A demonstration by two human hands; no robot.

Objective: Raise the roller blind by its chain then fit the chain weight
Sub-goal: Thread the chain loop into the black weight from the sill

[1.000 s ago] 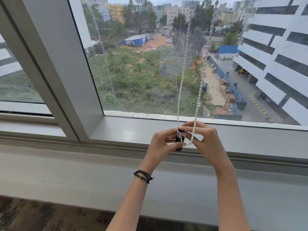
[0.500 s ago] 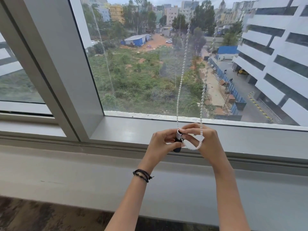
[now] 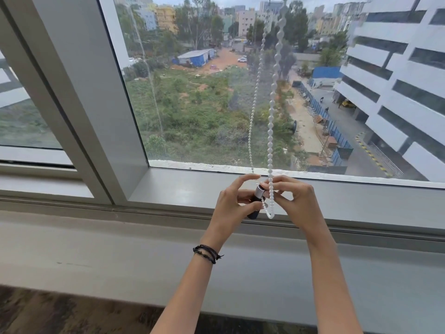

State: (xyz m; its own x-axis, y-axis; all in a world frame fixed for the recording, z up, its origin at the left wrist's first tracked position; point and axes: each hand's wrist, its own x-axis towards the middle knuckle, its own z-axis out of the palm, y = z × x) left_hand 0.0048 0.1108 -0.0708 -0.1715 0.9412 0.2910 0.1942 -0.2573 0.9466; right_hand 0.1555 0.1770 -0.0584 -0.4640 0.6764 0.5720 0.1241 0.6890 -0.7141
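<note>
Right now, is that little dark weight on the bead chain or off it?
Off, it seems: the left hand grips the chain weight, while the bead chain hangs looped beside it, pinched by the right hand.

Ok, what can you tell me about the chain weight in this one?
The weight is a small cylinder: black body, silvery cap on top, smooth like plastic or metal. It stands nearly upright, top tilted slightly right, before the lower window frame. The left hand grips its body; the right hand pinches the white bead chain at the cap. The chain's loop hangs just right of it; whether it is threaded in cannot be told.
</note>
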